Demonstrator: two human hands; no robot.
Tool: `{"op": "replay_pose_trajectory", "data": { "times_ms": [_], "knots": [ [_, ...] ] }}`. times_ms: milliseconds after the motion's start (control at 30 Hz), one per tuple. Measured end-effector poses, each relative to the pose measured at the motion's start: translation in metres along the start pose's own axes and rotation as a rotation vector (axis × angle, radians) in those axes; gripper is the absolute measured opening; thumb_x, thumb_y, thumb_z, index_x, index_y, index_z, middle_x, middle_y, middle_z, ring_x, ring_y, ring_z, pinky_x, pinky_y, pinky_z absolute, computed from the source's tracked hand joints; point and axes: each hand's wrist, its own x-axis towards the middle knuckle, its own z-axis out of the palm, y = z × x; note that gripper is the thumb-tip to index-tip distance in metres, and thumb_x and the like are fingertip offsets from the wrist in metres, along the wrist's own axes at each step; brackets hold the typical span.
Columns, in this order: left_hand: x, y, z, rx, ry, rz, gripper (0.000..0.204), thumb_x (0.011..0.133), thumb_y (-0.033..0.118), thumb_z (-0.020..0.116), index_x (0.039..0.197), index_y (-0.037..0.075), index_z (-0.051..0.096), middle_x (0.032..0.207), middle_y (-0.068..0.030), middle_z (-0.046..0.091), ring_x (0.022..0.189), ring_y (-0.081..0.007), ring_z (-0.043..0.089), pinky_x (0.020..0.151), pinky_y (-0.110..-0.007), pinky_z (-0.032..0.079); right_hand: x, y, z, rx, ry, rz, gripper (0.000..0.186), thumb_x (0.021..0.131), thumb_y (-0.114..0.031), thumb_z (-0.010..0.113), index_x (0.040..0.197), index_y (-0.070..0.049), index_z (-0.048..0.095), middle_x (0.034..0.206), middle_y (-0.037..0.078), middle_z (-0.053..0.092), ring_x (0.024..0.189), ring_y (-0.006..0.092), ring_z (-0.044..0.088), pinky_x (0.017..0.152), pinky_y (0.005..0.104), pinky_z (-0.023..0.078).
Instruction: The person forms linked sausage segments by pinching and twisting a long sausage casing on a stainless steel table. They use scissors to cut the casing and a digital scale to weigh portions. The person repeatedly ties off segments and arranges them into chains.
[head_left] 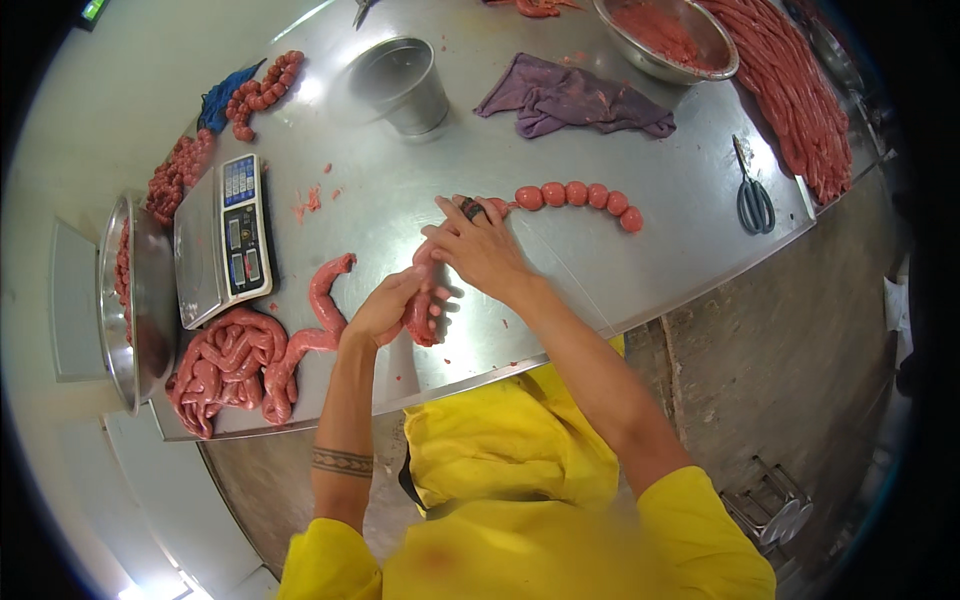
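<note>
My left hand (392, 302) is wrapped round a raw pink sausage (424, 322), with its fingers curled out on the far side. Bent over the upper end of that sausage, my right hand (478, 242) grips it with fingers and thumb; a dark ring-like band shows on one finger. From beside the right fingertips, a string of round tied sausage links (577, 194) curves off to the right on the steel table. Left of my left hand, an untied filled length of sausage (325, 300) runs to a coiled heap (235, 360).
A digital scale (243, 230) stands at the left beside a large steel bowl (150, 300). Farther back are a metal pot (425, 105), a purple cloth (570, 98) and a bowl of minced meat (700, 72). Scissors (752, 195) lie right, near long sausages (790, 100).
</note>
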Motion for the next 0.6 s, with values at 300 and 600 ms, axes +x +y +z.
{"op": "replay_pose_trajectory", "data": {
  "times_ms": [300, 600],
  "knots": [
    [-0.084, -0.061, -0.074, -0.31, 0.229, -0.054, 0.03, 0.111, 0.039, 0.054, 0.094, 0.014, 0.055, 0.114, -0.0102, 0.071, 0.085, -0.0166, 0.064, 0.059, -0.035, 0.058, 0.012, 0.003, -0.009, 0.104, -0.02, 0.008, 0.035, 0.096, -0.027, 0.073, 0.129, -0.016, 0.07, 0.154, 0.016, 0.053, 0.142, 0.0364, 0.048, 0.117, 0.0501, 0.036],
    [-0.047, 0.083, 0.077, -0.518, 0.273, 0.801, 0.036, 0.11, 0.045, 0.053, 0.093, 0.014, 0.057, 0.1, -0.004, 0.067, 0.081, -0.0144, 0.062, 0.046, -0.033, 0.05, -0.105, 0.096, -0.105, 0.176, 0.181, 0.444, 0.06, 0.086, -0.016, 0.075, 0.143, -0.008, 0.056, 0.137, 0.017, 0.059, 0.121, 0.038, 0.058, 0.099, 0.0496, 0.044]
  ]
}}
